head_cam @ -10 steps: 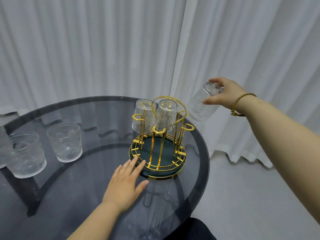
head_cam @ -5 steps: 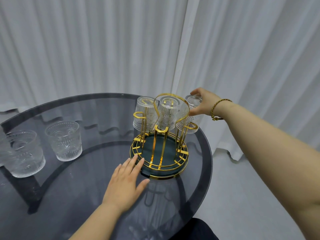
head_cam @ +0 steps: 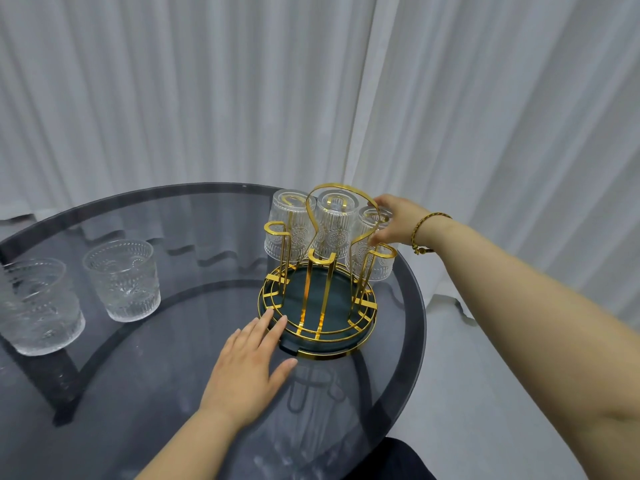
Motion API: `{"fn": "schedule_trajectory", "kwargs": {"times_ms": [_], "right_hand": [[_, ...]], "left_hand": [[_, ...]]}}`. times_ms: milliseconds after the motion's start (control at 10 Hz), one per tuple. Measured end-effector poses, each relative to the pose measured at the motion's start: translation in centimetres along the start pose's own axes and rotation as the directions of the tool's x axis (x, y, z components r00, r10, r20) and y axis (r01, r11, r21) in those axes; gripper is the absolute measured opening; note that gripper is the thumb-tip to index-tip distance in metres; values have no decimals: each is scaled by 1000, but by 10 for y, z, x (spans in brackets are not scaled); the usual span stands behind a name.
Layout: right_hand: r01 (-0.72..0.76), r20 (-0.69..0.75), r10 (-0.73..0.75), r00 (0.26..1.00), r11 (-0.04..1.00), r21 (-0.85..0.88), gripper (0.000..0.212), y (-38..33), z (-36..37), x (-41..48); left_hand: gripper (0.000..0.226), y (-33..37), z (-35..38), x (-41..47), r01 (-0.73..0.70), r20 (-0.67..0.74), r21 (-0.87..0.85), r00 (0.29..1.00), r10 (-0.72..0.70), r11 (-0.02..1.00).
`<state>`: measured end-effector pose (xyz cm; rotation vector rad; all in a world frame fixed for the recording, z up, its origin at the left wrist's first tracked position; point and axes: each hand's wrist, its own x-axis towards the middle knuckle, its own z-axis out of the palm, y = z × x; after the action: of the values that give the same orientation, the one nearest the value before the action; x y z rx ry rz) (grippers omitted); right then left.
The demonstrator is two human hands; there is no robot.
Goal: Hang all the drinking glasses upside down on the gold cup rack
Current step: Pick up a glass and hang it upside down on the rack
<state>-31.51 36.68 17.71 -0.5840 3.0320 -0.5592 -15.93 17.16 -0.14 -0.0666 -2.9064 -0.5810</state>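
Resting flat on the table (head_cam: 145,386), the left hand (head_cam: 247,367) lies just in front of the rack (head_cam: 317,296), fingers straight and close together, thumb splayed to the side; its fingertips (head_cam: 277,320) touch the rack's dark green base rim. The right hand (head_cam: 393,221) reaches behind the rack on its right side, fingers curled around the upturned bottom of a glass (head_cam: 375,252) that sits inverted over a gold post there. How tightly it grips cannot be told. A braided bracelet (head_cam: 424,232) circles that wrist.

Two more glasses hang upside down on the rack: one (head_cam: 287,225) at its back left, one (head_cam: 334,221) at its back centre, behind the looped gold handle. The front posts are bare. Well left of the rack, two ribbed glasses stand upright on the table: one (head_cam: 123,280) nearer the rack, another (head_cam: 38,306) at the frame's left edge.

The table is round, of smoked dark glass, its frame showing through. Behind the rack hang pale pleated curtains (head_cam: 173,98); right of it lies a light floor (head_cam: 485,393).
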Motion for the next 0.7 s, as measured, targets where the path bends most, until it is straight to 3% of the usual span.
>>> {"fn": "schedule_trajectory", "kwargs": {"times_ms": [500,700], "right_hand": [[-5,1,5,1000,1000,22,68,1,2,-5],[-28,-121,43,992,992,121,68,4,-9,-29]], "left_hand": [[61,0,0,-1,8,6,-8,1000,-8,1000],[59,2,-9,0,26,42,-85,999,-23,996]]}}
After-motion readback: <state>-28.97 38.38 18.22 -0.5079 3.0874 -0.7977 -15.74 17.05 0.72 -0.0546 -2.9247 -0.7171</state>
